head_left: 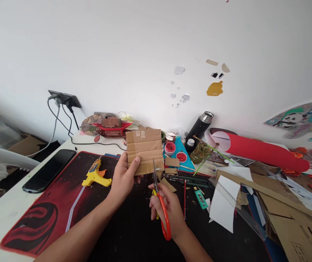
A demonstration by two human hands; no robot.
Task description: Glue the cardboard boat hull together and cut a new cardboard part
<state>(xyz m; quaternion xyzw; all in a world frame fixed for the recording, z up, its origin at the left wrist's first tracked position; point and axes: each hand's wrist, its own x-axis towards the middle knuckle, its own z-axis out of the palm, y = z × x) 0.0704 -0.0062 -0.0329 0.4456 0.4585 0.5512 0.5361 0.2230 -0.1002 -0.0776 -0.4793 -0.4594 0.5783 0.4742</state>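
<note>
My left hand holds up a brown corrugated cardboard piece by its lower left edge, thumb on the front. My right hand grips red-and-yellow-handled scissors, whose blades point up and meet the cardboard's lower edge near its right side. Both hands hover over a black and red desk mat.
A yellow glue gun and a black phone lie to the left. Red paint pots, a black flask, a red paper roll, white paper, a clear ruler and cardboard scraps crowd the right.
</note>
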